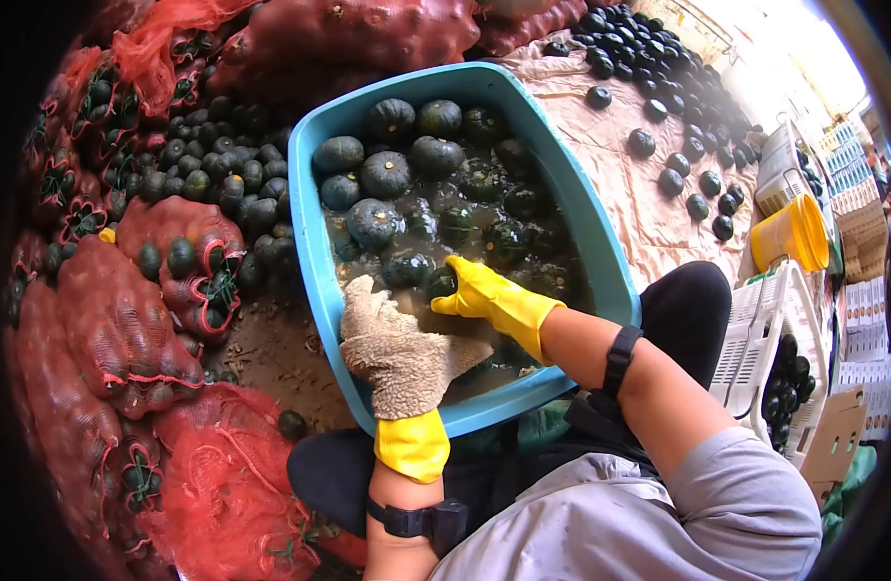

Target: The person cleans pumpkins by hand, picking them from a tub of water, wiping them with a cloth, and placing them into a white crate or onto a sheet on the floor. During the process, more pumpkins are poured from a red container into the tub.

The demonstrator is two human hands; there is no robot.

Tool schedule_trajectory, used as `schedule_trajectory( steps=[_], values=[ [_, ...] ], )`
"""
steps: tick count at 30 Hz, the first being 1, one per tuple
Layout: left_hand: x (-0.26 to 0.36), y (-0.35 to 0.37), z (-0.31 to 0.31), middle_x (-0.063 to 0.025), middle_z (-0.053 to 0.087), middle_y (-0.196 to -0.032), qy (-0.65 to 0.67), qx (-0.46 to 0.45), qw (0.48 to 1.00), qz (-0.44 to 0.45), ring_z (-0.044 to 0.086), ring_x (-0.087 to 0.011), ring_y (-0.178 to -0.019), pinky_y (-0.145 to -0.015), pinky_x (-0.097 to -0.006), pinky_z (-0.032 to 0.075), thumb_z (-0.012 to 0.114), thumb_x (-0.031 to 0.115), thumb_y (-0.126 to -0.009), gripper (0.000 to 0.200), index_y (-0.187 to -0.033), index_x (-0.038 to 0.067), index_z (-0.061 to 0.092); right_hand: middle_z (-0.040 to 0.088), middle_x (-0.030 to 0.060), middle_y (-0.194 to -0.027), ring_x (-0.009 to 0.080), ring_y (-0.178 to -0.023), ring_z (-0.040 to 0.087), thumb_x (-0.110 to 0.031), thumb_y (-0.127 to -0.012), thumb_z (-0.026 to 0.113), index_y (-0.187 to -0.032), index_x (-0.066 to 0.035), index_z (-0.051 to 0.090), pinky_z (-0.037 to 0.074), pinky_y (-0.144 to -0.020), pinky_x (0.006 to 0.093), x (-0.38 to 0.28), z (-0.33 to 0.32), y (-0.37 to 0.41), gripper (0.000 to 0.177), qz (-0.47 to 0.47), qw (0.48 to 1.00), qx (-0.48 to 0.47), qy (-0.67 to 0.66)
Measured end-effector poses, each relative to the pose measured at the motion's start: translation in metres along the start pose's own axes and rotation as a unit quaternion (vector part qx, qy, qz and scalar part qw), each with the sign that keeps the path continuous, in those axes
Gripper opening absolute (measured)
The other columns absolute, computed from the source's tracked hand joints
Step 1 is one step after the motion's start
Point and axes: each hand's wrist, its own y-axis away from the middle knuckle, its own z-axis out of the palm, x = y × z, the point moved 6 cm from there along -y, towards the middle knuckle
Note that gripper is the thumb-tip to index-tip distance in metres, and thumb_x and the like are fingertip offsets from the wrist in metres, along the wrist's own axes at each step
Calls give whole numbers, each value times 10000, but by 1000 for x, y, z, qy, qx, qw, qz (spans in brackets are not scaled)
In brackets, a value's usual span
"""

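Observation:
A blue tub (303,184) holds murky water and many dark green squashes (384,174), some floating and some partly under the surface. My right hand (479,293), in a yellow rubber glove, is over the water with thumb and forefinger apart, right beside a green squash (440,282). A beige fleecy cloth (407,363) covers my left hand (392,339) at the tub's near left side; only the yellow cuff shows below it. The fingers inside the cloth are hidden.
Red mesh sacks (116,324) of squashes crowd the left, beside a loose pile (223,160). More squashes lie on a pale sheet (600,145) at the upper right. A yellow bucket (790,235), white crates (755,334) and cartons (866,320) stand at the right.

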Motion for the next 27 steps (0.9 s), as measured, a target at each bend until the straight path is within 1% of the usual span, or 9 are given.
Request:
schedule_trajectory(
  steps=[8,12,15,16,18,20,21,23,27],
  values=[
    [-6,5,7,-160,560,-1473,-132,-180,974,39,465,-314,-1415,-1201,-532,356,692,626,-899,770,-1461,118,549,712,135,-1304,225,-1177,690,-368,-1009,734,-1436,-70,624,572,-1001,443,-23,-46,68,532,5,728,-97,-678],
    [-6,20,23,-131,570,-1500,-529,-220,803,164,429,-278,-1458,-1234,-528,319,700,764,-826,901,-1491,182,526,588,178,-1426,311,-1291,621,-337,-1031,699,-1497,-33,492,554,-1066,448,27,-239,58,594,-71,611,120,-779],
    [-12,14,12,-108,564,-1523,-341,-191,912,128,404,-205,-1481,-1251,-471,313,802,728,-767,975,-1510,175,499,371,198,-1707,401,-1486,496,-447,-1061,657,-1653,-34,297,451,-1235,481,44,-350,75,807,-160,608,426,-650],
    [-19,-5,4,-88,582,-1443,-269,-202,935,115,465,-183,-1359,-1154,-431,379,772,643,-834,869,-1503,159,503,459,217,-1656,378,-1443,553,-453,-1090,610,-1659,-106,374,450,-1229,462,33,-351,80,707,-89,701,431,-561],
    [-32,-43,-12,-47,619,-1284,-120,-222,964,84,588,-140,-1116,-961,-351,513,714,473,-967,657,-1489,128,512,664,153,-1421,265,-1270,660,-308,-1033,732,-1532,-134,580,533,-1075,357,104,-328,42,549,-107,913,247,-307],
    [-31,-48,-7,0,607,-1133,-17,-257,963,80,605,-108,-861,-734,-289,546,598,366,-1063,486,-1473,112,532,739,109,-1291,221,-1172,687,-329,-998,747,-1471,-143,643,533,-1022,345,15,-247,61,518,-60,988,128,-56],
    [-29,-38,4,52,521,-975,19,-211,975,70,480,-78,-647,-524,-244,425,466,228,-1118,370,-1452,97,556,716,136,-1332,287,-1198,690,-373,-945,772,-1490,-146,617,527,-1064,400,-23,-211,84,611,63,994,85,-41],
    [-29,-33,6,58,510,-941,20,-238,969,66,483,-78,-644,-527,-253,428,478,247,-1117,358,-1421,92,586,567,251,-1531,407,-1373,589,-376,-867,797,-1541,-136,565,480,-1153,457,-7,-145,38,752,-103,974,40,197],
    [-35,-53,-4,72,456,-797,-6,-212,975,60,463,-83,-599,-505,-260,399,514,287,-1109,287,-1303,119,642,466,276,-1614,467,-1407,538,-333,-803,869,-1546,-180,550,493,-1118,560,8,-47,-32,823,129,909,54,393]
  ],
)
